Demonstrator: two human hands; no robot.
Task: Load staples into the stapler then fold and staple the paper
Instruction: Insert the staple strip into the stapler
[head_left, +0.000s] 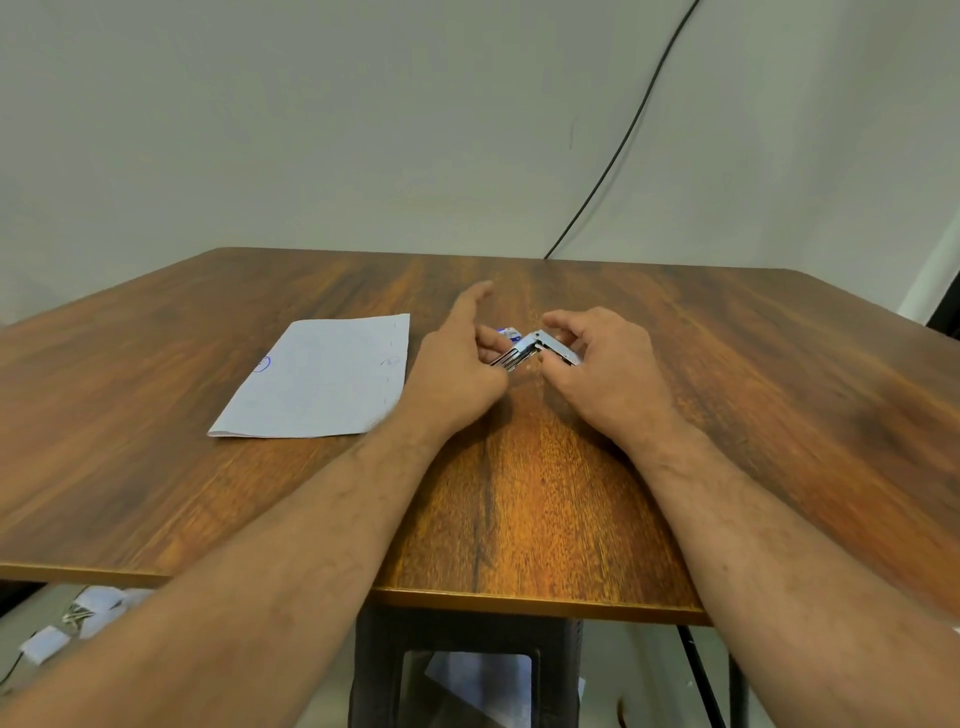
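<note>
- Stapler (540, 347): a small chrome device, swung open at its hinge so that its two metal arms form an angle, held just above the table (519, 493) between the two hands, right of the paper.
- Left hand (457, 374): its thumb and curled lower fingers pinch the stapler's left arm, where thin parallel metal strips show; whether these strips are staples or part of the magazine cannot be told. Index finger (475, 299) points straight forward, away from the stapler and touching nothing.
- Right hand (602, 364): fingers curled round the stapler's right arm, fingertips above it and thumb below.
- Small white-and-blue object (508, 332): lies on the table just behind the stapler, partly hidden by the left hand's fingers; too blurred to identify.
- Paper (322, 379): one white sheet lying flat on the table, left of the left hand and apart from it, with a blue round stamp near its left edge and faint pen marks near its right edge. Neither hand touches it.
- Table: brown wood-grain top; both bare forearms reach across its near edge.
- Black cable (623, 140): runs down the pale wall behind the table's far edge.
- Floor at lower left, under the table edge: scraps of white paper (78, 618).
- Dark stool or stand (467, 670): visible below the near table edge.
</note>
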